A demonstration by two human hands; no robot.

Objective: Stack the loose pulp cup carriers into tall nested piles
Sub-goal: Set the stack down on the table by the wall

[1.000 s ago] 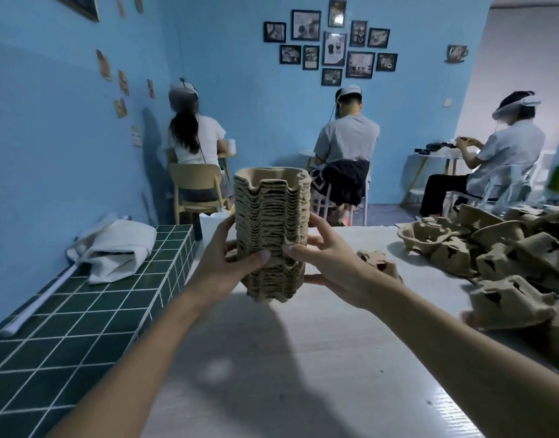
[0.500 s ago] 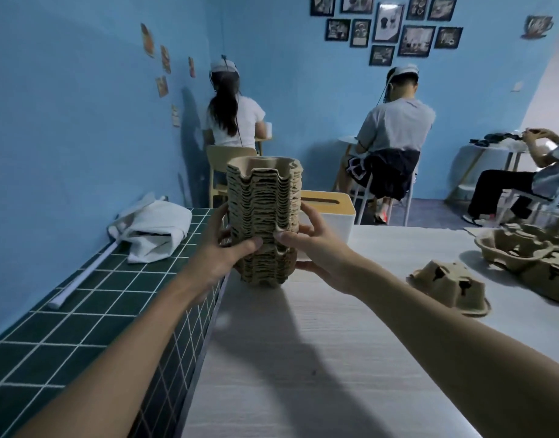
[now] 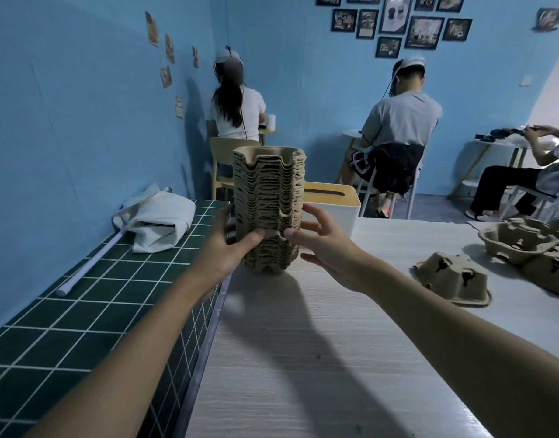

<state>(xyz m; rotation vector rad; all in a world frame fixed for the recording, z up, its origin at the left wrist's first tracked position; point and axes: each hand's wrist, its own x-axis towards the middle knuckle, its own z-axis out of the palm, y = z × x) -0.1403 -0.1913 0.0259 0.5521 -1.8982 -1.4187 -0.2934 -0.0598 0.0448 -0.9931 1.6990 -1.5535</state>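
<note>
The left hand [image 3: 221,252] holds the tall brown pile [image 3: 268,191] of bumpy paper cup trays, snug inside each other. It stands straight on the white table [image 3: 303,358], by its left edge. The right hand [image 3: 324,245] holds the other side.

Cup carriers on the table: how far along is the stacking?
Done: one tall nested pile stands near the left edge of the table. In hand: the left hand and right hand grip its lower half. Left to do: loose carriers lie to the right, the nearest upside down, more behind it.
</note>
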